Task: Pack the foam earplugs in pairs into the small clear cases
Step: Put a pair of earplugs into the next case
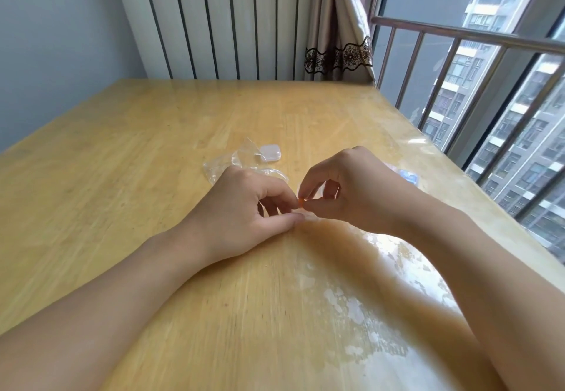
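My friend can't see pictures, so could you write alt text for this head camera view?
Two bare hands, the left hand and the right hand, pinch a tiny orange foam earplug between their fingertips above a pale wooden table. Behind them lie crumpled clear plastic bags and a small closed translucent case.

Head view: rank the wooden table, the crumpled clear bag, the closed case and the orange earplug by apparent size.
1. Wooden table
2. Crumpled clear bag, partly hidden by the left hand
3. Closed case
4. Orange earplug, mostly hidden by fingertips

Bright window (477,63) daylight, glare on table (382,256), wide-angle warp.
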A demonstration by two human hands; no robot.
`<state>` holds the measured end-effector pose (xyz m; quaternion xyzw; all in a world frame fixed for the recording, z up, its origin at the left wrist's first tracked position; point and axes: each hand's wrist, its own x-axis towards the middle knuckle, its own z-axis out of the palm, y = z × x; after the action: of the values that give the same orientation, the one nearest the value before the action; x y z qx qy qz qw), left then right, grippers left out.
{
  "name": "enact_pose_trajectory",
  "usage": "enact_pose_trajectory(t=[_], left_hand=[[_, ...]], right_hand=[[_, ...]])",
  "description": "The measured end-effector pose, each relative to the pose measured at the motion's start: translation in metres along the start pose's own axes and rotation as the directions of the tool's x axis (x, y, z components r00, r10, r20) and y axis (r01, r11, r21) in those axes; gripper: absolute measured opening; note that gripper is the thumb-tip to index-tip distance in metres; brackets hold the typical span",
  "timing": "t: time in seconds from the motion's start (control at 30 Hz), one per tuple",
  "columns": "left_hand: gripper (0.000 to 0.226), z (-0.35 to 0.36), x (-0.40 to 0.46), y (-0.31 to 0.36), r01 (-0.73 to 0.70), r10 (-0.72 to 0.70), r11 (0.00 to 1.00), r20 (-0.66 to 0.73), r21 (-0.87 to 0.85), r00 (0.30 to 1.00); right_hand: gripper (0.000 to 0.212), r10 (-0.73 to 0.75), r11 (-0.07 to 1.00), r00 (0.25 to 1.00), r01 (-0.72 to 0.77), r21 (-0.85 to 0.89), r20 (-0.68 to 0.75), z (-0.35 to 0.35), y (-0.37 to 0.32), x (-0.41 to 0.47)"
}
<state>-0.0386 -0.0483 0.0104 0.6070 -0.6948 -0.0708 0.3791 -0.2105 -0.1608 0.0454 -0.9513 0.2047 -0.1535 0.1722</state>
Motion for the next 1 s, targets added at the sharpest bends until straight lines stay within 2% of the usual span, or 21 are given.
enact_pose_trajectory(t=[0.2,0.3,0.4,0.53,0.7,0.83,1.0], left_hand=[[0.023,0.002,-0.001,0.001,0.106,-0.105,0.988,0.014,-0.11,0.994],[0.019,0.005,-0.001,0.001,0.092,-0.085,0.99,0.069,-0.105,0.994],[0.015,0.005,0.0,0.003,0.083,-0.076,0.992,0.079,-0.094,0.994],[0.015,0.006,0.0,0.002,0.099,-0.095,0.993,0.067,-0.058,0.993],[0.018,0.011,-0.001,0.006,0.146,-0.144,0.987,0.035,-0.066,0.989],[0.021,0.015,-0.001,0.009,0.224,-0.222,0.97,0.023,-0.094,0.975],[0.019,0.017,-0.002,0.013,0.305,-0.302,0.935,0.047,-0.18,0.952]], right_hand=[[0.007,0.059,0.995,0.993,-0.067,0.076,0.104,0.0,0.003,0.0],[0.01,0.096,0.977,0.98,-0.127,0.173,0.175,-0.003,0.004,-0.001],[0.001,0.142,0.958,0.977,-0.176,0.224,0.16,-0.006,0.006,-0.002],[0.007,0.29,0.83,0.946,-0.323,0.455,0.142,-0.009,0.007,-0.002],[0.019,0.345,0.663,0.92,-0.378,0.646,0.183,-0.011,0.002,-0.003],[0.026,0.403,0.691,0.902,-0.41,0.596,0.154,-0.005,-0.002,-0.002],[0.018,0.408,0.726,0.907,-0.394,0.564,0.109,-0.004,-0.005,-0.002]])
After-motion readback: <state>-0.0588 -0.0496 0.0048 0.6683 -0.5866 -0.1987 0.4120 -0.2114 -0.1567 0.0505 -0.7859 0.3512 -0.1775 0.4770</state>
